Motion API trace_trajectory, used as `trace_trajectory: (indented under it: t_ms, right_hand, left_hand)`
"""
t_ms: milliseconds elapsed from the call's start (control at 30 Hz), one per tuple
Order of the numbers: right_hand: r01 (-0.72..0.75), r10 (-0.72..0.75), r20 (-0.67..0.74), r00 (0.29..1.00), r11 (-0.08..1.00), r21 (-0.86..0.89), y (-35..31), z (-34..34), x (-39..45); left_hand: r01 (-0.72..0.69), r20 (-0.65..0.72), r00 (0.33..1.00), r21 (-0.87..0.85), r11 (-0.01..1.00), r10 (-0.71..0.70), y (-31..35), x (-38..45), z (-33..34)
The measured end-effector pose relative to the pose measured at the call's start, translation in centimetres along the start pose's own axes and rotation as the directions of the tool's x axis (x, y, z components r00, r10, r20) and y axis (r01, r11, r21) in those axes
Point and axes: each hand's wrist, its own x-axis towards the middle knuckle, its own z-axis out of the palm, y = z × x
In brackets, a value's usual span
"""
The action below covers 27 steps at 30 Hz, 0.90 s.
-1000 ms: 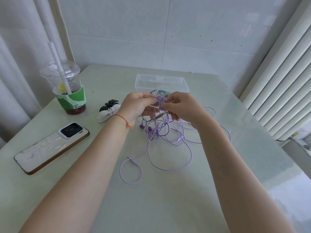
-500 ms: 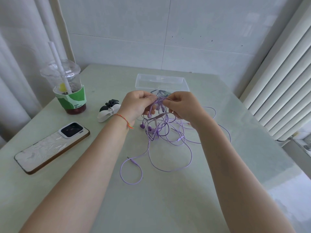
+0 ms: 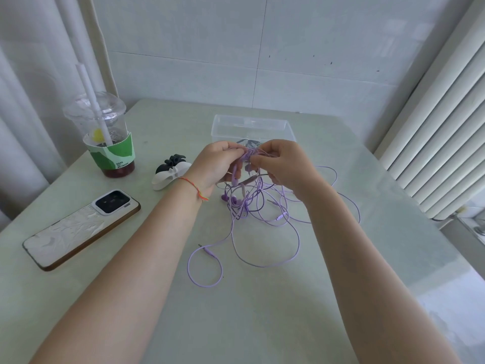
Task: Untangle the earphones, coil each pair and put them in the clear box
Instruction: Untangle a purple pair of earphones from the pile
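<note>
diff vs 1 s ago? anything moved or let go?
Barely any. Both hands, left hand and right hand, keep pinching the knot of purple earphones, lifted slightly nearer the clear box. Nothing let go. The cable loops on the table, phone and cup stayed put.

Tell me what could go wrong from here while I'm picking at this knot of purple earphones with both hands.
1. Both the left hand and right hand pinch the purple earphones at one knot; pulling apart could tighten it.
2. Loose loops trail across the table; lifting the bundle may drag the jack end back into the tangle.
3. The clear box sits just behind the hands and could get nudged.
</note>
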Motion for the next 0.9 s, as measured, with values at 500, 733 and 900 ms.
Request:
trace_trajectory:
  t_ms: [500,733,900]
  right_hand:
    - [-0.056,0.057,-0.085,0.995,0.998,0.009,0.53,0.36,0.40]
    - [-0.079,0.084,-0.059,0.995,0.994,0.079,0.25,0.32,0.36]
    - [-0.050,0.053,-0.040,0.998,0.996,0.073,0.24,0.12,0.24]
  left_hand:
    - [-0.065,0.024,0.998,0.016,0.998,0.065,-0.47,-0.07,-0.18]
    - [-0.105,-0.033,0.994,0.037,0.994,0.106,-0.19,-0.33,0.11]
    - [-0.093,-0.075,0.992,0.059,0.994,0.097,-0.11,-0.17,0.08]
